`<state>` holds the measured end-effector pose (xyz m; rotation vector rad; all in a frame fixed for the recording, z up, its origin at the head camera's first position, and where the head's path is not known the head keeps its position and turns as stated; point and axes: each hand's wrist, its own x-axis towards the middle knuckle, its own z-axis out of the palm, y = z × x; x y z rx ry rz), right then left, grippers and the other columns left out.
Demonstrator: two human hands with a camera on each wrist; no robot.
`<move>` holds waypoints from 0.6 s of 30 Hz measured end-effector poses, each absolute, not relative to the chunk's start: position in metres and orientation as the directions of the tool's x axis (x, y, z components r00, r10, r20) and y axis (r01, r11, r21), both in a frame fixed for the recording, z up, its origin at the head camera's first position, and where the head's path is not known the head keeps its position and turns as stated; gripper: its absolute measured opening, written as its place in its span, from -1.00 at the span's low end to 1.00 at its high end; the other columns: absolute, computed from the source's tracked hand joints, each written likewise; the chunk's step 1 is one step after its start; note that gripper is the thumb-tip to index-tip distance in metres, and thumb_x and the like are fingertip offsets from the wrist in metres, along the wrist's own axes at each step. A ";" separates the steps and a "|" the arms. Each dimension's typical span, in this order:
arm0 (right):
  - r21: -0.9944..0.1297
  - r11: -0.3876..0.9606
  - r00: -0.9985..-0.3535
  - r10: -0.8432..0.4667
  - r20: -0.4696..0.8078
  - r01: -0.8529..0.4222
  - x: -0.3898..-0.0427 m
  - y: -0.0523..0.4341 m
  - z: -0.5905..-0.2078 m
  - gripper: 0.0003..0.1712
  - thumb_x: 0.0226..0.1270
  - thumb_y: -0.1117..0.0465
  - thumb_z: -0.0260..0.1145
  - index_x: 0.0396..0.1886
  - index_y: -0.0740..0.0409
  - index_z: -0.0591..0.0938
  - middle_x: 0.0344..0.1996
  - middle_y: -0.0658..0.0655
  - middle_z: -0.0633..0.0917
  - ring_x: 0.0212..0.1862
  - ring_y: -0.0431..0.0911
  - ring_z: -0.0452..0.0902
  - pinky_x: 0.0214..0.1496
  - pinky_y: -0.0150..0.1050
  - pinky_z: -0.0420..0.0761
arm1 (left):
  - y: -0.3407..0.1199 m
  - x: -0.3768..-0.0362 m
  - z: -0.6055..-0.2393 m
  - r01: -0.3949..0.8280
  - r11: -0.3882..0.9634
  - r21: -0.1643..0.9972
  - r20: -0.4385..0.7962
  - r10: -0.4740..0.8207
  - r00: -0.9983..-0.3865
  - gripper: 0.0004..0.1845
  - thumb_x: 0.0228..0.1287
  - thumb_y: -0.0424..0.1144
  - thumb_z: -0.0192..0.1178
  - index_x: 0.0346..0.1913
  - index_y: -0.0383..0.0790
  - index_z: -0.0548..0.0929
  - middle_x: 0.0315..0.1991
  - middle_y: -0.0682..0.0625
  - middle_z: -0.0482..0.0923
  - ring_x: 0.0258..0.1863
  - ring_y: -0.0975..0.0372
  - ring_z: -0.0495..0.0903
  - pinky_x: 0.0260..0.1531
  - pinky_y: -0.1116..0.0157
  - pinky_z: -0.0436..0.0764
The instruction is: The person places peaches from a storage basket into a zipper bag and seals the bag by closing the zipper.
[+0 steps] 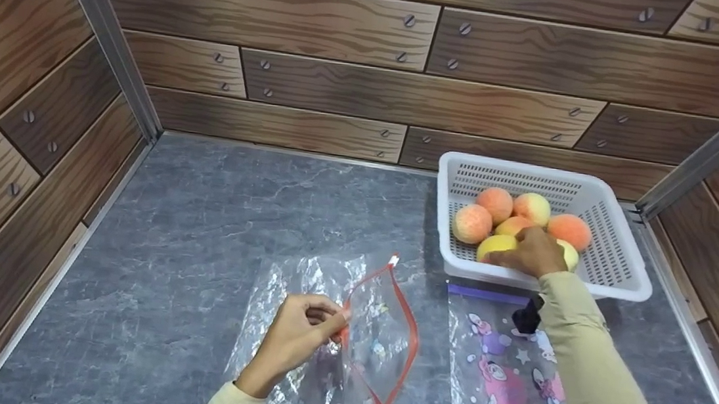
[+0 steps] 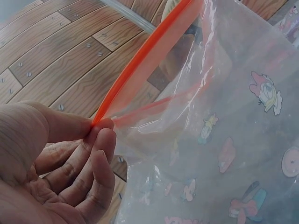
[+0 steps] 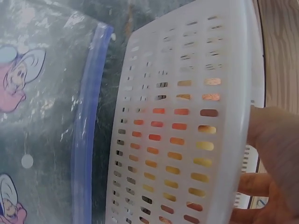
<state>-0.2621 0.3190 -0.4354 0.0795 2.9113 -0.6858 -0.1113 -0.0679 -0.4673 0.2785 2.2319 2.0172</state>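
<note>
A clear zip bag with an orange-red zip [image 1: 413, 339] lies with its mouth spread apart. My left hand [image 1: 304, 329] pinches the near-left edge of that mouth between thumb and forefinger, also plain in the left wrist view. Cartoon figures are printed on its film [image 2: 224, 154]. Inside the white basket [image 1: 638, 291] at the right, my right hand [image 1: 536, 253] grips a yellow peach [image 1: 495, 244], thumb on its near side and fingers over the top. From the right wrist view, the basket wall hides that peach.
Several other peaches [image 1: 569, 231] fill the basket around my right hand. In front of the basket lies a second clear bag [image 1: 501, 374] with a purple zip and cartoon prints, under my right forearm. Wood-patterned walls [image 1: 318, 86] enclose the grey marbled tabletop [image 1: 184, 244].
</note>
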 end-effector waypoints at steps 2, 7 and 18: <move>-0.469 0.878 -0.988 0.026 -0.150 0.095 -0.259 0.321 -0.433 -0.01 0.02 -0.12 0.61 0.14 0.61 0.48 0.01 0.51 0.60 -0.11 0.20 0.50 -0.13 -0.05 0.48 | -0.068 -0.111 -0.467 0.064 0.101 0.993 0.041 0.214 -0.976 -0.80 0.32 -0.30 0.36 -0.33 -0.43 0.75 -0.51 -0.09 0.70 -0.55 0.22 0.67 -0.56 0.45 0.58; -0.512 0.856 -0.994 0.025 -0.105 0.076 -0.253 0.327 -0.425 -0.09 0.06 -0.12 0.60 0.09 0.58 0.51 -0.09 0.44 0.60 -0.12 0.20 0.50 -0.11 -0.02 0.50 | -0.067 -0.111 -0.469 0.071 0.110 0.991 0.047 0.210 -0.977 -0.82 0.31 -0.30 0.37 -0.33 -0.42 0.75 -0.51 -0.08 0.71 -0.55 0.22 0.67 -0.54 0.42 0.61; -0.545 0.836 -0.995 0.096 0.025 0.067 -0.234 0.329 -0.407 -0.06 0.14 -0.17 0.55 0.16 0.57 0.49 0.02 0.50 0.59 -0.02 0.27 0.52 -0.07 0.02 0.50 | -0.070 -0.110 -0.473 0.057 0.095 0.994 0.037 0.200 -0.979 -0.81 0.30 -0.33 0.36 -0.30 -0.47 0.73 -0.49 -0.10 0.71 -0.53 0.18 0.67 -0.51 0.36 0.65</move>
